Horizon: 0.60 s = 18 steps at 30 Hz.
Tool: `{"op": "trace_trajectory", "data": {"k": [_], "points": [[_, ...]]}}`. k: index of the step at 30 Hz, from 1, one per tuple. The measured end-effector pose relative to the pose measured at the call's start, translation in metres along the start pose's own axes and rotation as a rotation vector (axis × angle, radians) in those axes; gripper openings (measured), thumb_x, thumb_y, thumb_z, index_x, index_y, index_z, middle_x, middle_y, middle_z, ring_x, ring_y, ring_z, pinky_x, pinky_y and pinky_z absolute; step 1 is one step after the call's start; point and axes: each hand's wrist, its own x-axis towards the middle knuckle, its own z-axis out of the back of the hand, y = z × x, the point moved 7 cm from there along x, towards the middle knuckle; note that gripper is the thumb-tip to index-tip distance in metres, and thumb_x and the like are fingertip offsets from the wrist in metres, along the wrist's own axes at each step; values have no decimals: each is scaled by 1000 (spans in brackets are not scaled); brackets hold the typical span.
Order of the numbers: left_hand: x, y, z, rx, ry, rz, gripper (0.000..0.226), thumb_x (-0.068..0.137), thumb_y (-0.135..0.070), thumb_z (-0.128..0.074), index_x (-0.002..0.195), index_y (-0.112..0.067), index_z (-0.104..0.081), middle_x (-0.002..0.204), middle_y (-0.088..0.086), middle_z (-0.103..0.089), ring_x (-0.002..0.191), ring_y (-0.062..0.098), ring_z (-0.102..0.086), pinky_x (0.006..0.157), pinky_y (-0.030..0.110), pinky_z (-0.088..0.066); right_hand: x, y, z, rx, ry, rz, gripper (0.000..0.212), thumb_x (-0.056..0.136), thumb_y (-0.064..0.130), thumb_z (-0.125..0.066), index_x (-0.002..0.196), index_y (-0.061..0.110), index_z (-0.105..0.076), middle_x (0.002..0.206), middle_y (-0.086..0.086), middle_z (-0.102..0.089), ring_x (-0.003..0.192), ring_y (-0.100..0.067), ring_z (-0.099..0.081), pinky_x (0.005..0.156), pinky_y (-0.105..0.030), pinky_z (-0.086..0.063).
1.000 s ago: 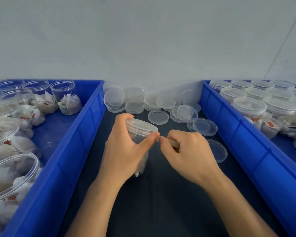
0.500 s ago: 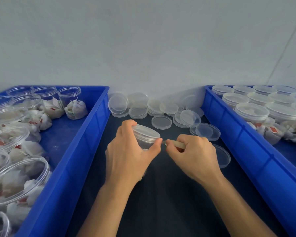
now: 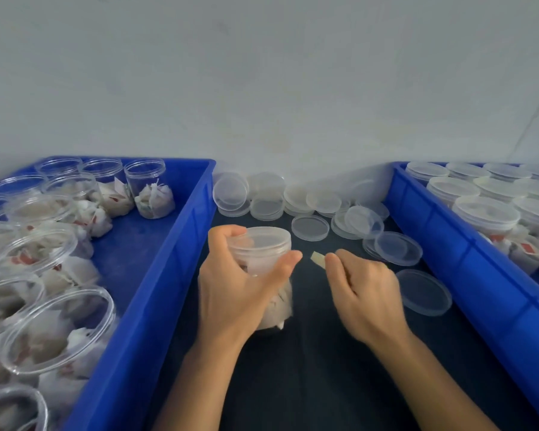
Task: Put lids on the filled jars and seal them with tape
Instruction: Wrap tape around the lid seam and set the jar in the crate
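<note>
On the dark bench, midway between the two blue crates, the lidded jar is gripped upright by the left hand, thumb at its right side. A short tape strip is pinched by the right hand, just right of the lid's rim, its long axis pointing toward the jar. Loose lids are crowded along the back edge; open room is left at the near edge.
</note>
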Motion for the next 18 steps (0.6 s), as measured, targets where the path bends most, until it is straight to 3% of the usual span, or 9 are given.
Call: {"op": "trace_trajectory", "data": {"k": [4,9,12,16,18], "points": [[-2,2,-7,-15,15,-42,69,62,-77,-78,116,-48,-46,114,-35,-59,106,-16,-58,76,2,-46,-5,9,-26,-74,128,181,36,107,32,-40,74,20,-44,68,9,-46,60,-16,-44,56,-35,-35],[-4,6,-11,-55,24,-69,70,64,-68,-82,119,-41,-49,116,-24,-64,113,-8,-61,83,3,-45,-12,12,-50,-173,221,330,31,107,24,-54,77,16,-55,79,3,-55,74,-20,-48,73,-36,-41],[-5,4,-11,-28,16,-140,71,64,-67,-84,120,-42,-49,117,-25,-59,115,-5,-59,87,6,-46,-13,12,-50,-213,195,333,31,106,28,-57,77,17,-58,80,3,-57,78,-19,-48,72,-31,-35],[-6,-3,-7,81,-11,-242,73,66,-58,-91,123,-33,-55,119,-13,-55,114,-2,-56,87,5,-44,-14,10,-51,-230,267,277,34,108,36,-49,84,18,-63,88,4,-59,88,-17,-48,80,-35,-43],[-7,-4,-11,89,23,-237,71,67,-51,-92,126,-34,-55,120,-14,-58,114,-4,-57,88,4,-43,-13,10,-52,-211,322,255,32,108,38,-48,90,19,-66,93,5,-60,93,-15,-49,86,-34,-44]]}}
